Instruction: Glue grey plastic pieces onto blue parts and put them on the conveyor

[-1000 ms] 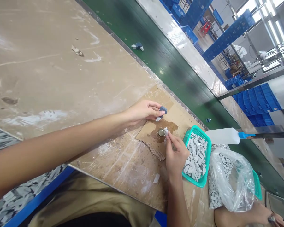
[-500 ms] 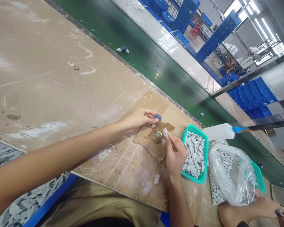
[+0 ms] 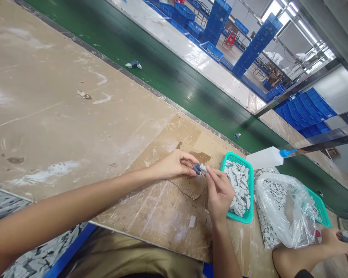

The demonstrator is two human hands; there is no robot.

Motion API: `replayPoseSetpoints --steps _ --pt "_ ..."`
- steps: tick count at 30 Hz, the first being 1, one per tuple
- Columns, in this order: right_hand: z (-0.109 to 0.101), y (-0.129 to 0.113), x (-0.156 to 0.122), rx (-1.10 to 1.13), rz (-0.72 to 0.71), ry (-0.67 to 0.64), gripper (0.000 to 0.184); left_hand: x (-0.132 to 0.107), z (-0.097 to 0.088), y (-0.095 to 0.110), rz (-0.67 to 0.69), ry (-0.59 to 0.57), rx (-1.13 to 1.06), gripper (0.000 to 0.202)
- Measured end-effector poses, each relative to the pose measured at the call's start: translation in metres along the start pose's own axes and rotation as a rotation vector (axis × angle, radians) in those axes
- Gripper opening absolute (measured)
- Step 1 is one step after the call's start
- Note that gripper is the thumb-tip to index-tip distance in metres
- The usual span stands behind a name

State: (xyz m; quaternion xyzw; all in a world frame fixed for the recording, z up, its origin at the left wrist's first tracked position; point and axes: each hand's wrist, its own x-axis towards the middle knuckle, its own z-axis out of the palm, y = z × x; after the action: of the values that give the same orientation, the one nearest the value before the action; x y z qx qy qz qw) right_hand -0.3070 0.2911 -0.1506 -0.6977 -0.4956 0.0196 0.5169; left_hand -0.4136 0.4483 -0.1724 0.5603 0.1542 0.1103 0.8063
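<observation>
Left of the basket [image 3: 251,181], the left hand [image 3: 178,164] pinched a blue piece [image 3: 196,168] and the right hand [image 3: 220,191] a white piece [image 3: 203,168] right beside it, so a crooked push could have made either slip.

The worktable [image 3: 60,131] (scuffed and white-smeared) carries torn cardboard [image 3: 193,190], a green basket [image 3: 251,185] and a plastic bag [image 3: 303,220].

From afar I see a slate-blue piece [image 3: 196,168] and a whitish piece [image 3: 203,168]; a teal basket [image 3: 251,185], pale-grey bits [image 3: 237,186]; a green belt [image 3: 168,77]; a tan desk [image 3: 52,131] streaked white; a blue-tipped white bottle [image 3: 263,158].
</observation>
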Motion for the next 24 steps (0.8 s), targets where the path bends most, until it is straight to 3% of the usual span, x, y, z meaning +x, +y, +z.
replayPoseSetpoints --steps 3,10,16,21,24 --pt "0.001 -0.003 0.001 -0.002 -0.043 -0.003 0.029 -0.005 0.005 0.003 0.051 0.038 0.034 0.029" --pt "0.005 -0.002 0.0 -0.029 -0.137 0.007 0.042 -0.015 0.022 0.009 0.153 0.251 0.215 0.018" --pt "0.008 0.001 -0.002 -0.071 -0.177 0.057 0.054 -0.017 0.029 0.006 0.152 0.291 0.236 0.018" --pt "0.008 0.001 -0.003 -0.101 -0.195 0.04 0.055 -0.016 0.031 0.003 0.074 0.281 0.151 0.02" --pt "0.011 0.004 -0.005 -0.119 -0.208 0.046 0.053 -0.015 0.033 0.001 0.095 0.288 0.131 0.019"
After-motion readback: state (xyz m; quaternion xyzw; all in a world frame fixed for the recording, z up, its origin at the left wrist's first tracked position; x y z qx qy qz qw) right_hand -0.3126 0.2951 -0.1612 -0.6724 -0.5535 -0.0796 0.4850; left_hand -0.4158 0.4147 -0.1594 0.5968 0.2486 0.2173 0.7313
